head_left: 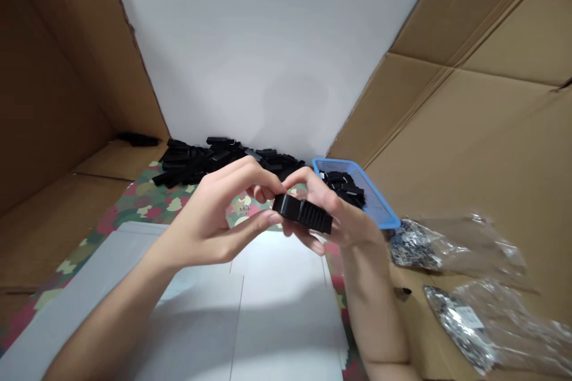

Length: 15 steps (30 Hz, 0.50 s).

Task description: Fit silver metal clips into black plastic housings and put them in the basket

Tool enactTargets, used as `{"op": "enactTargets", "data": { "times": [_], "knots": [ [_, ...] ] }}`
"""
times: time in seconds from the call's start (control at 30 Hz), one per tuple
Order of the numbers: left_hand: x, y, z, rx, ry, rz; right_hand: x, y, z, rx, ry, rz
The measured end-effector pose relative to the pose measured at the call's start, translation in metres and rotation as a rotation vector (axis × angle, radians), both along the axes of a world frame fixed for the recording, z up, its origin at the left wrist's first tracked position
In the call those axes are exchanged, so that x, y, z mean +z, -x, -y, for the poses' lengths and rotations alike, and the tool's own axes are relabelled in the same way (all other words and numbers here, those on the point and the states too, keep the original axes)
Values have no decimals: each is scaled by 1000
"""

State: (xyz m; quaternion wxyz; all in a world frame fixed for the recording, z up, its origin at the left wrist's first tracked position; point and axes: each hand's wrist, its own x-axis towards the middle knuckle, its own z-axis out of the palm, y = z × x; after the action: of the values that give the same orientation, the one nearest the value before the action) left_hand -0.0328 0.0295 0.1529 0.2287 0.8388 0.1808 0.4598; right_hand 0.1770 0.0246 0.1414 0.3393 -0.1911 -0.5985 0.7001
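Between both hands, above the white sheets, is a small black plastic piece (298, 212) with a ribbed right half and a smoother, rounded left end. My left hand (226, 214) pinches its left end between thumb and fingertips. Around the right end and back, my right hand (333, 208) is closed, its fingers partly hidden behind the piece. The exact kind of the piece cannot be made out. Beyond the hands, several tiny metal parts (244, 208) lie on a camouflage-patterned cloth (167, 205).
Black pieces (192, 161) lie heaped along the white back wall (277, 41). A blue basket (378, 202) holds more. Clear bags of small metal parts (413, 244) (460, 324) lie on cardboard at right. White sheets (277, 315) cover the front; cardboard walls (491, 113) flank both sides.
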Motion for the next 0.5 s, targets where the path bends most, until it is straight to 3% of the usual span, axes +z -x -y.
{"op": "enactTargets", "data": {
  "times": [0.23,0.5],
  "knots": [
    [-2,-4,0,-8,29,-32,15,-15,9,-198,-76,100],
    [-6,-10,0,-45,16,6,18,-16,16,-247,-171,116]
  ]
}}
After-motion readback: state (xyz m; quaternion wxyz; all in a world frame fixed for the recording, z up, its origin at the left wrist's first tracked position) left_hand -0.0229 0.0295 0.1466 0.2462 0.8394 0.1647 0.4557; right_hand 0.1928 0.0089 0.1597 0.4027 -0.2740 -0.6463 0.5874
